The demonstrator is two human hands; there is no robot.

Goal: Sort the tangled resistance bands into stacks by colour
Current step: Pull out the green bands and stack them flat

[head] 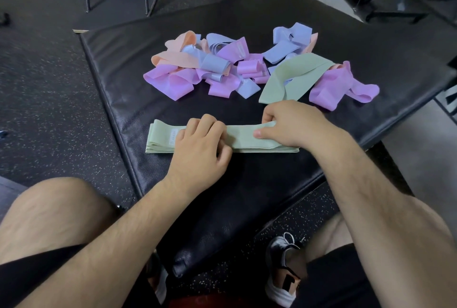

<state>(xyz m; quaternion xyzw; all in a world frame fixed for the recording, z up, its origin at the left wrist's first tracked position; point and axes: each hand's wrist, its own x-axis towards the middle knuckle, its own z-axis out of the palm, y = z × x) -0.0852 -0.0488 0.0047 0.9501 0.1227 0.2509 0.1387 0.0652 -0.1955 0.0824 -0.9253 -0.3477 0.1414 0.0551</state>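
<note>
Centrally, a flat stack of pale green fabric resistance bands point(160, 140) lies on the black padded mat point(118, 80), the left hand point(197, 149) gripping its middle with curled fingers, the right hand point(294, 122) pinching its right end.

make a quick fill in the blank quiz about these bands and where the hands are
1. The left hand and right hand both touch a neat stack of ___ bands.
2. That stack lies ___ to the person than the tangled pile.
3. Everything sits on a ___ mat.
4. The loose green band is on the pile's ___ side.

Missing words: green; closer; black; right
</note>
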